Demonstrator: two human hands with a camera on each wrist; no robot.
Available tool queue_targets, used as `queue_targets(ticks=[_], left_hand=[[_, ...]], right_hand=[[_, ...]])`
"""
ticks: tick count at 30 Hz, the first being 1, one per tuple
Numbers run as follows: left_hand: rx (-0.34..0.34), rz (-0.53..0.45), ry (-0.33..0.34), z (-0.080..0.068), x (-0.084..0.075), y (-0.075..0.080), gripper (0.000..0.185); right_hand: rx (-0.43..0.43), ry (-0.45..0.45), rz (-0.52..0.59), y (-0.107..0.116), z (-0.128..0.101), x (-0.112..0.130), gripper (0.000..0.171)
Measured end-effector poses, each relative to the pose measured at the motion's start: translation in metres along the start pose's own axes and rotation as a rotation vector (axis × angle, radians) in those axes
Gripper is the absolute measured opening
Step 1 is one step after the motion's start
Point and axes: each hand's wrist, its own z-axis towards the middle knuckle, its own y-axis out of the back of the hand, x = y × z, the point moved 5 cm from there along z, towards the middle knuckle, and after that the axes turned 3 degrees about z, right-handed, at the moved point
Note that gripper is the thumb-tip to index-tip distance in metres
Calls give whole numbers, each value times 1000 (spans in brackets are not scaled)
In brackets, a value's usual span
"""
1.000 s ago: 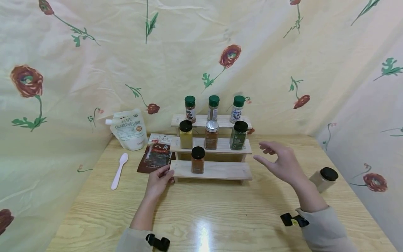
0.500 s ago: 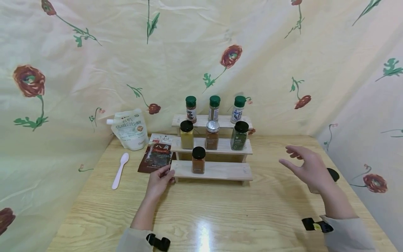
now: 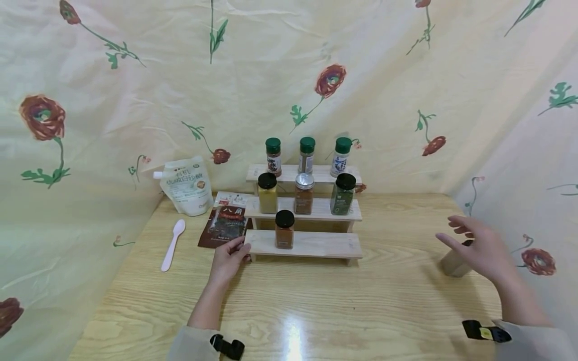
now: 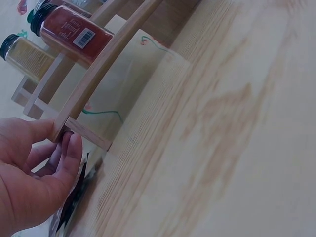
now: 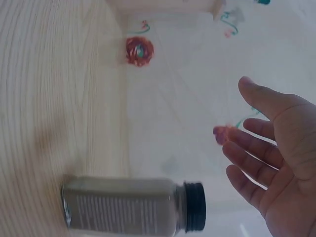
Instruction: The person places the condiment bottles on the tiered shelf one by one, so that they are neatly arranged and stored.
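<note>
My left hand (image 3: 228, 261) grips the left end of the lowest step of a three-tier wooden rack (image 3: 325, 244), thumb above and fingers curled beneath, as the left wrist view shows. On that step stands a spice jar (image 3: 284, 235) with red-brown contents and a black lid. My right hand (image 3: 485, 248) hovers by a black-lidded jar of pale greyish powder (image 5: 123, 205) at the table's right. Its fingers are spread and relaxed, holding nothing. In the head view the hand partly hides this jar; the right wrist view shows a gap between them.
The middle step bears a yellow jar (image 3: 268, 195), a silver-lidded jar (image 3: 304, 196) and a green jar (image 3: 342, 196). Several green-capped bottles (image 3: 306, 156) stand on top. Left of the rack are a brown packet (image 3: 223, 220), a white spouted pouch (image 3: 186, 185) and a spoon (image 3: 172, 245).
My right hand has moved right, away from the rack and over to the pale powder jar. The left hand keeps its grip on the rack.
</note>
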Motion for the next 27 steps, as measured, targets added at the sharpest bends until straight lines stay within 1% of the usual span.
queue_targets(ticks=[4, 11, 16, 19, 23, 27], left_hand=[[-5, 4, -8, -1, 0, 0, 37], [-16, 5, -20, -2, 0, 0, 36], [-25, 19, -15, -3, -1, -1, 36], [-24, 23, -12, -3, -1, -1, 36], [-20, 24, -6, -3, 0, -1, 36], [-19, 23, -3, -3, -1, -1, 36]], right_hand=[[6, -47, -33, 8, -7, -14, 55], [-18, -108, -132, 16, -17, -36, 58], [12, -144, -172, 18, -23, -50, 62], [49, -165, -189, 17, -26, -57, 65], [85, -169, -177, 15, -29, -62, 65], [91, -127, -149, 12, -31, -63, 63]])
